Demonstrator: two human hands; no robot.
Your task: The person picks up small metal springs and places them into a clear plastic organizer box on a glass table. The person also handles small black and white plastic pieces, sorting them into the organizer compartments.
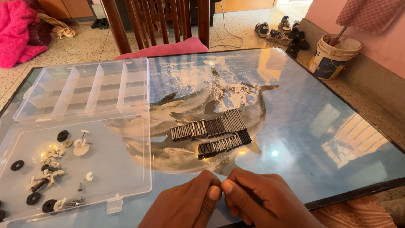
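Head view: both hands' fingers [215,192] pinch a small dark pin [255,199], rows of pins [211,133] lying beyond them.

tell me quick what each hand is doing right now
Left hand: closed, fingertips pinched against the right hand; what it holds cannot be told.
Right hand: closed on a small dark pin.

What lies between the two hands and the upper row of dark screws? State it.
In the head view, a shorter second row of dark screws lies between the hands and the upper row, with bare glass tabletop on either side of it.
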